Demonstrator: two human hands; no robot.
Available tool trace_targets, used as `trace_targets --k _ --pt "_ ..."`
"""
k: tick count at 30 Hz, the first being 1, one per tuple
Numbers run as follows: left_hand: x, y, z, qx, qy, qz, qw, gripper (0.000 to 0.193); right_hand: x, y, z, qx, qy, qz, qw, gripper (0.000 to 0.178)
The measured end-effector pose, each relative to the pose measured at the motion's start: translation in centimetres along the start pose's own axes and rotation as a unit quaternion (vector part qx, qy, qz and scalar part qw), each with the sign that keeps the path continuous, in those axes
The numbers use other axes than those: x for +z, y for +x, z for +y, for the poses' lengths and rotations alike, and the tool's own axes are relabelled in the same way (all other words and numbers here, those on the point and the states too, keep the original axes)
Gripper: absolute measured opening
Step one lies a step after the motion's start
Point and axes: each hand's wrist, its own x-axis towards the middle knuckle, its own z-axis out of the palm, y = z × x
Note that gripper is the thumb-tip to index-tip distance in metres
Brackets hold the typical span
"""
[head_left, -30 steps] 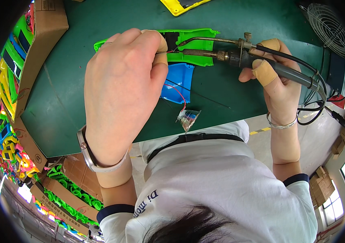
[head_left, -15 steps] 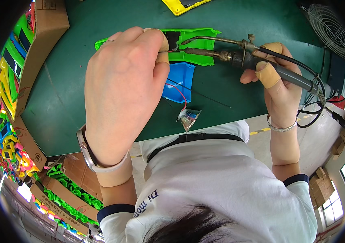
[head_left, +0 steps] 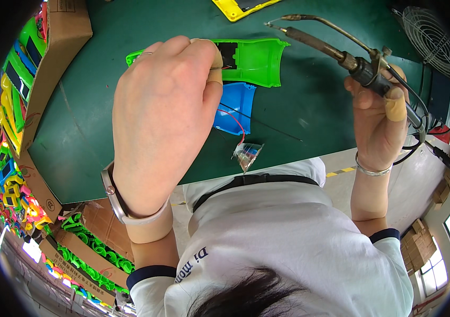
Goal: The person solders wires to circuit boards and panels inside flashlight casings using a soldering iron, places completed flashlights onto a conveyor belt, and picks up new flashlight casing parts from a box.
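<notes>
My left hand [head_left: 164, 108] is over the left part of a green plastic housing [head_left: 259, 62], thumb and forefinger pinched on a thin wire beside a dark part inside it. The fingers hide most of that wire. In my right hand [head_left: 379, 119] is a soldering iron [head_left: 365, 73] with a curved metal feed tube [head_left: 331, 22] along it. Its tip points up and left, in the air beyond the housing. Tape wraps some fingertips. Nearer me lie a blue plastic shell [head_left: 242, 103] and a small clear lamp reflector [head_left: 248, 154] joined to a red wire [head_left: 242, 129].
A yellow plastic part [head_left: 235, 11] lies at the table's far edge. At the right are a round wire fan guard [head_left: 431, 39] and hanging cables. A cardboard box [head_left: 58, 58] stands along the left edge, with colourful plastic parts [head_left: 11, 105] beyond it.
My right hand has drawn the soldering iron away from the housing, up and to the right. My left hand stays pinched at nearly the same place.
</notes>
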Motion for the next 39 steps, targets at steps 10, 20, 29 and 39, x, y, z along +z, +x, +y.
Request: trace_targets --k 10,20,29,39 --pt "0.2 -0.4 -0.2 -0.006 -0.038 0.007 0.999 0.008 -0.6 -0.1 0.3 0.02 0.082 -0.015 0.996 0.042" --pt "-0.1 -1.0 -0.9 -0.007 -0.112 0.017 0.993 0.01 -0.5 -0.6 0.4 0.048 0.099 0.002 0.994 0.047" --pt "0.1 -0.5 -0.2 -0.017 -0.028 0.004 0.999 0.008 1.3 -0.6 -0.9 0.063 -0.11 -0.004 0.992 0.032" --pt "0.3 -0.5 -0.2 -0.035 -0.036 0.004 0.999 0.008 2.0 0.1 -0.4 0.122 -0.148 -0.025 0.981 0.032"
